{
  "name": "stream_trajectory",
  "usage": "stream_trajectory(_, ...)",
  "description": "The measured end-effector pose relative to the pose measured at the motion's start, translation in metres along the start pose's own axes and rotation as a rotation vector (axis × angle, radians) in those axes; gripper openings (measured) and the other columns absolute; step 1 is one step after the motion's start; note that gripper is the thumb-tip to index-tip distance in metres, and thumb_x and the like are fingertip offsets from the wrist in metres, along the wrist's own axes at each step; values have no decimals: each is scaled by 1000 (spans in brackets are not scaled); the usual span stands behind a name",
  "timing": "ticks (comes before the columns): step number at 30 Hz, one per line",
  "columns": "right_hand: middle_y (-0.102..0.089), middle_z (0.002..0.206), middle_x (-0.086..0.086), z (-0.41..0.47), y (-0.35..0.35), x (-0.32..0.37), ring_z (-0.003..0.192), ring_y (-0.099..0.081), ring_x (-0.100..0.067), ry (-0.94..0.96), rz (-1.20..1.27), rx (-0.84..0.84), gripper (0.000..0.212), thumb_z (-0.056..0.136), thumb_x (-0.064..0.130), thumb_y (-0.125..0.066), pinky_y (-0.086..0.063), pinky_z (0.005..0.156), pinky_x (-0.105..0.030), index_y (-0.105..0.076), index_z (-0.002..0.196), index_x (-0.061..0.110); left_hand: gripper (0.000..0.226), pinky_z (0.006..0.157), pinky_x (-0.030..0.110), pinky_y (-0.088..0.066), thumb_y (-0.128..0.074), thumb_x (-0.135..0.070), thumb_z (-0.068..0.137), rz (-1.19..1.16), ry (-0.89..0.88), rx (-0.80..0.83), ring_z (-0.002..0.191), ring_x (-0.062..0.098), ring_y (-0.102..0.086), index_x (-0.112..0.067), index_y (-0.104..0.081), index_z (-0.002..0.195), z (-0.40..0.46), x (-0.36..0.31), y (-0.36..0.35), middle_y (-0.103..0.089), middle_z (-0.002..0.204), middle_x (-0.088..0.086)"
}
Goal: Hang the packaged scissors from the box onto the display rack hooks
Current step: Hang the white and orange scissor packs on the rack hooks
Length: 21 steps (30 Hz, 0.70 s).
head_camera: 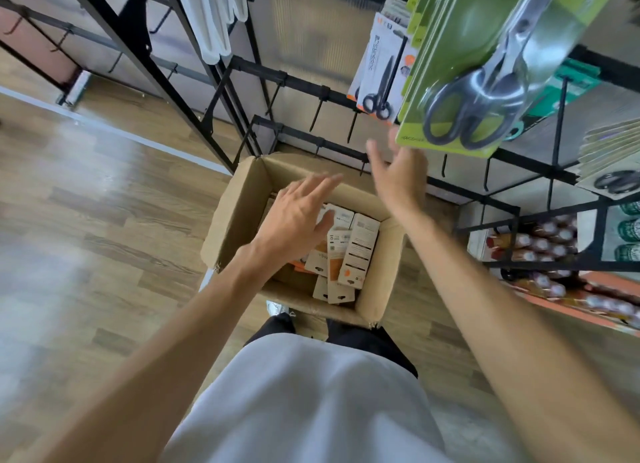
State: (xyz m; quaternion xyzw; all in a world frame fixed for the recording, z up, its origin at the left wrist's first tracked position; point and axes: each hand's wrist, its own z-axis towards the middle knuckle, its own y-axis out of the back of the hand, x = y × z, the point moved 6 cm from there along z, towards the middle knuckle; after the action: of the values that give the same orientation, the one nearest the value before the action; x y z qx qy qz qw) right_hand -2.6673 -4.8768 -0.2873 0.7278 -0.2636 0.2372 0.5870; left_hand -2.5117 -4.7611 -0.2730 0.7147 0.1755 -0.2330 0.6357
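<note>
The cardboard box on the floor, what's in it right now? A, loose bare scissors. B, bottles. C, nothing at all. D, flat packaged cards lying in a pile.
D: the cardboard box holds a pile of flat white and orange packages, under the open left hand.

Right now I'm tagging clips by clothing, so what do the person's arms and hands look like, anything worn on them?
Both forearms are bare in view. The left hand and right hand wear no gloves, and no rings, watch or bracelet show. The only clothing visible is a light grey top and dark trousers.
</note>
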Motion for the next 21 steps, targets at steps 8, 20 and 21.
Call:
stream_trajectory(8, -52, 146, -3, -122, -94, -102, 129, -54, -22, 177, -399, 491, 56, 98, 41, -57, -54, 96, -37, -38, 145, 17, 60, 112, 45, -39, -56, -25, 95, -15, 220, 295, 138, 21, -42, -25, -34, 151, -87, 55, -75, -44, 149, 0)
stream_trajectory(20, -56, 139, -4, -138, -110, -126, 121, -59, -23, 115, -463, 617, 50, 99, 41, -55, -53, 94, -39, -37, 141, 20, 59, 109, 36, -39, -57, -24, 95, -105, 340, 256, 138, 21, -42, -23, -36, 150, -96, 63, -129, -45, 150, 2)
stream_trajectory(21, -57, 137, -3, -132, -110, -125, 120, -59, -22, 112, -460, 607, 47, 99, 41, -55, -53, 94, -39, -39, 139, 21, 58, 109, 35, -39, -57, -24, 95, -110, 348, 250, 137, 21, -42, -23, -37, 150, -96, 64, -133, -45, 149, 2)
